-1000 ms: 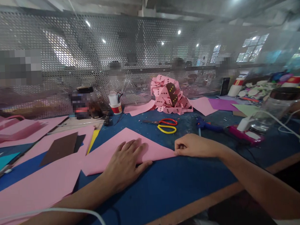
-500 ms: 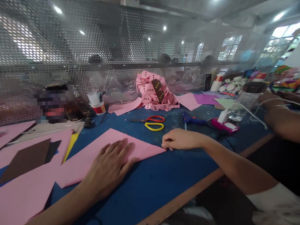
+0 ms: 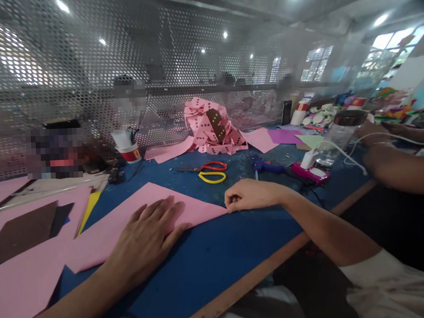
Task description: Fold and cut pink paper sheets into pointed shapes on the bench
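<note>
A folded sheet of pink paper [image 3: 106,234] lies on the blue table in front of me, narrowing to a pointed corner on the right. My left hand [image 3: 145,237] rests flat on it, fingers stretched out and slightly apart. At the pointed corner, my right hand [image 3: 252,194] has its thumb and fingers closed on the tip of the paper. Scissors [image 3: 200,169] with one red and one yellow handle lie just beyond the sheet. A blue glue gun [image 3: 268,167] sits behind my right hand.
More pink sheets [image 3: 24,289] and a brown sheet [image 3: 27,230] lie at left. Behind stand a dotted pink paper construction [image 3: 200,126] and a paper cup [image 3: 130,154]. A magenta power strip [image 3: 311,173], a clear jar [image 3: 332,142] and another person's arm [image 3: 398,165] are at right.
The whole view has shifted, so things appear a little farther left. My right fingers have closed more tightly at the paper's tip. My left hand stays flat on the sheet.
</note>
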`<state>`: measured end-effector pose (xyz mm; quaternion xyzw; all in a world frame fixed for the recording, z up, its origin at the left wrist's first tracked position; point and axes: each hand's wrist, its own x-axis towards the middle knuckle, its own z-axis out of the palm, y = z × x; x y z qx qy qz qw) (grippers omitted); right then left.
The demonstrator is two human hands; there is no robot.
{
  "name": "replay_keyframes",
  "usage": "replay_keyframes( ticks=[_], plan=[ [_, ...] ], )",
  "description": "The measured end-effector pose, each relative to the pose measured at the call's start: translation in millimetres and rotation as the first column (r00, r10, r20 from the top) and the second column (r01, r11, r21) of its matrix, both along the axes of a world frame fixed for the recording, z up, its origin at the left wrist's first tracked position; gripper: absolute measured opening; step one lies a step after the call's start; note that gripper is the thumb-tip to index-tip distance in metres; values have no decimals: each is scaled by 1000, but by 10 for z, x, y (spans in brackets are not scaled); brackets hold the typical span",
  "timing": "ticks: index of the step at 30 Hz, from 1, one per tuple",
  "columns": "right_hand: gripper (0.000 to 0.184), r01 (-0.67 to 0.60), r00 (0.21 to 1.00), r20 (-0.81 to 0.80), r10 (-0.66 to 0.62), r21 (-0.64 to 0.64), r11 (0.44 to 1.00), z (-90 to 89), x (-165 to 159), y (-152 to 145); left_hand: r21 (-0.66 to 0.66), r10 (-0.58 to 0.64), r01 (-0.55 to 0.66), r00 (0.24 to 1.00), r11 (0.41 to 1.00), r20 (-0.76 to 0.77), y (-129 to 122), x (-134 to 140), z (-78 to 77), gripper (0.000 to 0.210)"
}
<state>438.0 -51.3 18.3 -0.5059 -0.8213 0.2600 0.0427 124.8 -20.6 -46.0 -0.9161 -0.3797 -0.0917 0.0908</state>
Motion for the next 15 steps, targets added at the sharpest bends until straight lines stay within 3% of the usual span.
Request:
replay_keyframes(
  ticks=[15],
  plan=[
    [14, 37, 999, 1, -37, -19, 999, 51, -40, -65, -26, 30, -29, 999, 999, 21, -75, 52, 85, 59]
  ],
)
